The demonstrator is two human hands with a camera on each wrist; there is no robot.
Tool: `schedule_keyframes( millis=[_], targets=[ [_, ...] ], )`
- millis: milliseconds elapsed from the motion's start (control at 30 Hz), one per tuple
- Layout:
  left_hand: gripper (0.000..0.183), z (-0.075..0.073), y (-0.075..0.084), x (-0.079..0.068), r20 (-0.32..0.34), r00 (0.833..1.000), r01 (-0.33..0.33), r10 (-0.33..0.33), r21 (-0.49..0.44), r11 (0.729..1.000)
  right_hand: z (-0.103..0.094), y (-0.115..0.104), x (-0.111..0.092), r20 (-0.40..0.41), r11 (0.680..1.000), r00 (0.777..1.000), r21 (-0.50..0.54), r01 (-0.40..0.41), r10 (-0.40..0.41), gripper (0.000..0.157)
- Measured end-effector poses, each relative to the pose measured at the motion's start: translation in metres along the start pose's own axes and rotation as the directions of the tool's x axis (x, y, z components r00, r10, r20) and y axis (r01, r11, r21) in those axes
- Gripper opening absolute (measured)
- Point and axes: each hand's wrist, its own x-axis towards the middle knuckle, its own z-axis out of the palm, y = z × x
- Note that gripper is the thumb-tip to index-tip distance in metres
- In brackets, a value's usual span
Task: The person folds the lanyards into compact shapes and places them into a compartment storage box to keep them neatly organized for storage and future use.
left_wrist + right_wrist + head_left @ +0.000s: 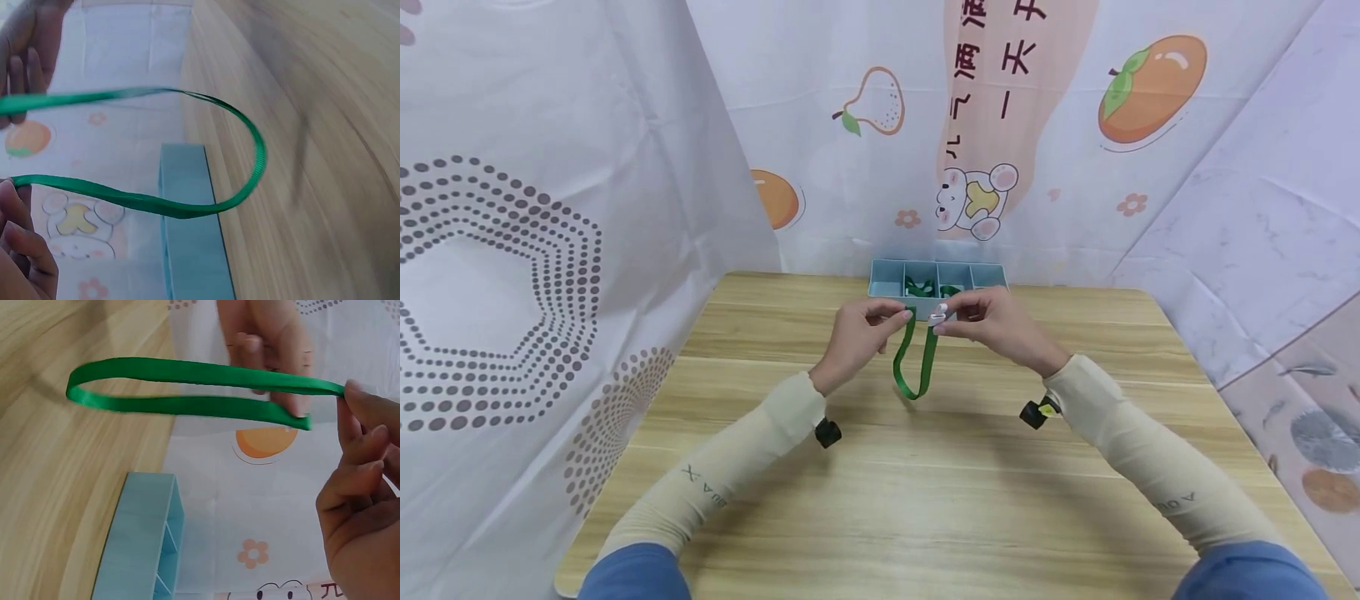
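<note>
A green ribbon (927, 367) hangs in a U-shaped loop between both hands, above the wooden table. My left hand (859, 333) pinches one end of it between thumb and index finger. At the other end, my right hand (992, 323) pinches the ribbon together with a small white piece (937, 317), whose exact kind I cannot tell. The right wrist view shows the left hand's ribbon end (303, 420) cut straight. Behind the hands stands a light blue box (137, 512) with several compartments. Green ribbons (919, 288) lie in its two middle compartments; the right hand partly hides the box's right side.
The wooden table (910, 508) reaches from the person to a printed cloth (842, 208) hanging along the back. More cloth (647, 208) hangs at the left and right sides. Small black wrist cameras (827, 432) sit under both forearms.
</note>
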Motion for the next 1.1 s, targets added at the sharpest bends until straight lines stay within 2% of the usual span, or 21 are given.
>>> schedule_keyframes(
  millis=[200,400,767,1100],
  targets=[
    [0.019,0.008,0.012,-0.005,0.049,0.998,-0.042,0.041,0.008,0.999,0.007,0.006,0.002,-0.066,0.999,0.998,0.052,0.011,-0.008,0.017],
    [0.014,0.014,0.015,-0.007,0.072,0.992,-0.103,0.100,0.044,0.994,0.010,0.010,0.001,-0.097,0.998,0.995,0.055,0.021,-0.016,0.020],
    [0.018,0.016,0.015,-0.008,0.114,0.984,-0.146,0.135,0.095,0.985,0.010,0.017,0.001,-0.078,0.997,0.994,-0.041,0.069,-0.072,0.009],
    [0.019,0.015,0.011,-0.006,0.144,0.980,-0.162,0.141,0.146,0.976,0.013,0.017,0.003,-0.066,0.982,0.990,-0.151,0.111,-0.122,0.013]
  ],
)
